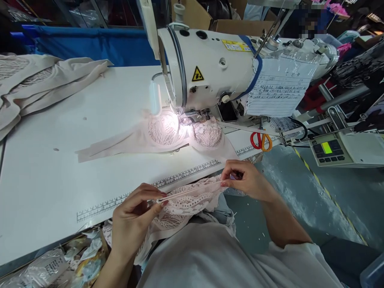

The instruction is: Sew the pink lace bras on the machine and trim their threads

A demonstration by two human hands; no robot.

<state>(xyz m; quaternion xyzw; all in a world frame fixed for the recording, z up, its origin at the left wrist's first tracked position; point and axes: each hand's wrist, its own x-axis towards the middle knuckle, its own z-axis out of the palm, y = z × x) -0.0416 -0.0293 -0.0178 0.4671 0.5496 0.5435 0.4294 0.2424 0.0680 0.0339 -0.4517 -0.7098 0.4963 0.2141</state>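
Observation:
A pale pink lace bra (192, 200) is stretched along its edge between my two hands, over my lap at the table's front edge. My left hand (136, 214) pinches one end of that edge between thumb and fingers. The other end is pinched in my right hand (247, 179), whose fingers are curled in. Beyond them, a second pink lace bra (168, 128) lies on the white table, its cups lit under the head of the sewing machine (207, 66). One wing of it reaches left, flat on the tabletop.
Scissors (261, 141) with red and orange handles lie right of the machine, near a phone (227, 111). More pink pieces (39, 86) are piled at the left. A control box (330, 150) stands at the right. Bags and scraps (69, 260) fill a space below the table's front edge.

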